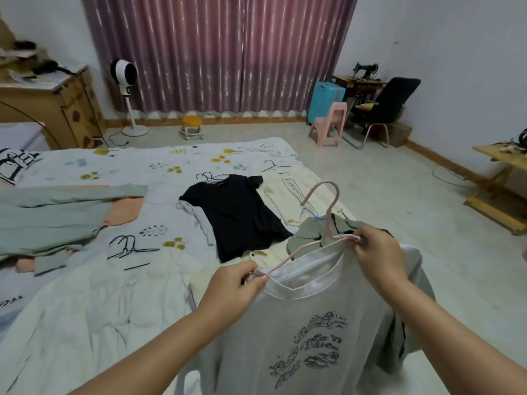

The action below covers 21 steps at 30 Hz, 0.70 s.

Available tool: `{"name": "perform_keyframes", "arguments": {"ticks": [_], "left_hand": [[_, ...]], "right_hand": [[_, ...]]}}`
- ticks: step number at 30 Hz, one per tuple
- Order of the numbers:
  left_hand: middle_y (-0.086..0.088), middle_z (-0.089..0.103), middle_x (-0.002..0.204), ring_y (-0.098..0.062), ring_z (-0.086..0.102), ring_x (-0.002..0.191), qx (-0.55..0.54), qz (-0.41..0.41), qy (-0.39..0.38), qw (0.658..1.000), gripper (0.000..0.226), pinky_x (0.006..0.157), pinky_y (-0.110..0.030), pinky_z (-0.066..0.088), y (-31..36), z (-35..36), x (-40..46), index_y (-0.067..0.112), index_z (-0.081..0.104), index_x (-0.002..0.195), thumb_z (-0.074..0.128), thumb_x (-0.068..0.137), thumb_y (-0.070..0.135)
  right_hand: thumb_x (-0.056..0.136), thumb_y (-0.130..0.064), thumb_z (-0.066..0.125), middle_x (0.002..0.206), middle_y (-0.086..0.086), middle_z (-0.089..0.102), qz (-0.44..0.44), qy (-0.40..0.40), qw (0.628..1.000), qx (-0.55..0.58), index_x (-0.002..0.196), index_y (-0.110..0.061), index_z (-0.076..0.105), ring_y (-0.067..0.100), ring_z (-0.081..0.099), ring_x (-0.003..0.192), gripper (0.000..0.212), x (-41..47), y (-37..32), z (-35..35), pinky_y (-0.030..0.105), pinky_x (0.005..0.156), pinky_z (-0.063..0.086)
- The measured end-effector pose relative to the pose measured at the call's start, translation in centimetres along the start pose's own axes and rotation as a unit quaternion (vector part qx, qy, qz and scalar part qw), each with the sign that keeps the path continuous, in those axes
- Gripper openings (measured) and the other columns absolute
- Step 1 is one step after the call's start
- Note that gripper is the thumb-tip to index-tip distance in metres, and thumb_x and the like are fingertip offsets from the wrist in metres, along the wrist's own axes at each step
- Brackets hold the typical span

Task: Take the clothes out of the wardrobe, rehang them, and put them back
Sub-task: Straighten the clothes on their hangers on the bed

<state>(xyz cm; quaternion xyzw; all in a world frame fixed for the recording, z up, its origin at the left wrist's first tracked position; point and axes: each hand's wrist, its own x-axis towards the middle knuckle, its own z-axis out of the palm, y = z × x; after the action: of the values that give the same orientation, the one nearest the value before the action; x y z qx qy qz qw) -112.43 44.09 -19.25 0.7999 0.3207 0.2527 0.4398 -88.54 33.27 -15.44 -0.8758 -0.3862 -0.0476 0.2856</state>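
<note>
Left hand (232, 285): pinches the left end of the pink hanger (322, 232) and the shirt's shoulder there, fingers curled.
Right hand (373, 252): pinches the right end of the hanger by the shirt's collar, fingers curled.
Hanger: held up near the camera, hook pointing up and left, its arms going into the neck of the shirt.
Grey shirt (299, 332): hangs down from both hands, in front of the near right edge of the bed, with a blue drawing on its front.
Bed (85, 166): has a light sheet with small leaf prints.
Black shirt (236, 215): lies flat in the middle of the bed, on a dark hanger.
Green clothes (57, 212): lie on the left side of the bed.
White coat (99, 303): lies near on the left, a dark hanger at its top.
Far side: pink curtain (219, 52), white fan (125, 72), pink chair (330, 124), black chair (390, 101).
</note>
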Motion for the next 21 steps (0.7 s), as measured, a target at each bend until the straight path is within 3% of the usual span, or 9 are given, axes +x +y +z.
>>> {"name": "perform_keyframes", "arguments": {"ticks": [4,7,9,11,15,21], "left_hand": [[0.010,0.040,0.051,-0.006,0.037,0.052,-0.001,-0.023,0.003,1.000,0.036,0.051,-0.019,0.024,-3.9,-0.3,6.6,0.020,0.041,0.056,0.062,0.085,0.017],[0.013,0.045,0.050,-0.005,0.041,0.052,0.014,-0.042,-0.008,0.999,0.038,0.050,-0.018,0.025,-6.8,-0.4,11.3,0.032,0.047,0.052,0.061,0.086,0.019],[0.016,0.048,0.050,-0.003,0.044,0.053,0.033,-0.054,-0.010,0.998,0.041,0.050,-0.017,0.029,-8.8,-0.4,14.4,0.032,0.046,0.050,0.060,0.086,0.019],[0.016,0.049,0.049,-0.003,0.046,0.052,0.056,-0.066,0.000,0.996,0.043,0.051,-0.017,0.032,-11.0,-0.4,17.4,0.032,0.042,0.050,0.060,0.087,0.019],[0.006,0.052,0.056,-0.009,0.049,0.058,0.106,-0.098,0.019,0.989,0.021,0.054,-0.021,0.033,-15.7,-0.2,22.3,0.013,0.059,0.068,0.059,0.088,0.020],[0.003,0.057,0.064,-0.012,0.051,0.064,0.181,-0.123,0.023,0.975,0.022,0.055,-0.021,0.034,-24.1,2.6,27.3,0.008,0.061,0.077,0.055,0.090,0.024]], "right_hand": [[0.087,-0.016,0.062,0.090,0.012,0.066,0.012,-0.029,0.999,-0.011,0.091,-0.005,0.066,0.031,0.057,0.092,0.012,5.4,-1.1,5.0,0.032,0.070,0.034],[0.091,-0.018,0.058,0.122,0.007,0.060,0.038,-0.054,0.998,-0.009,0.122,-0.010,0.057,0.023,0.050,0.117,0.032,7.9,-1.5,9.0,0.032,0.093,0.038],[0.093,-0.017,0.054,0.136,0.003,0.051,0.065,-0.068,0.995,0.017,0.134,-0.013,0.046,0.019,0.043,0.126,0.042,8.8,-1.4,11.7,0.031,0.100,0.036],[0.094,-0.015,0.050,0.141,0.003,0.044,0.072,-0.101,0.992,0.029,0.138,-0.014,0.041,0.018,0.039,0.131,0.044,9.4,-0.8,14.7,0.030,0.103,0.033],[0.099,-0.022,0.043,0.154,0.003,0.024,0.093,-0.193,0.977,0.000,0.146,-0.016,0.029,0.016,0.019,0.143,0.050,9.5,0.8,20.7,0.028,0.114,0.018],[0.100,-0.023,0.038,0.156,0.003,0.018,0.098,-0.298,0.948,-0.046,0.147,-0.021,0.024,0.018,0.017,0.144,0.050,8.3,4.2,28.4,0.029,0.114,0.020]]}}
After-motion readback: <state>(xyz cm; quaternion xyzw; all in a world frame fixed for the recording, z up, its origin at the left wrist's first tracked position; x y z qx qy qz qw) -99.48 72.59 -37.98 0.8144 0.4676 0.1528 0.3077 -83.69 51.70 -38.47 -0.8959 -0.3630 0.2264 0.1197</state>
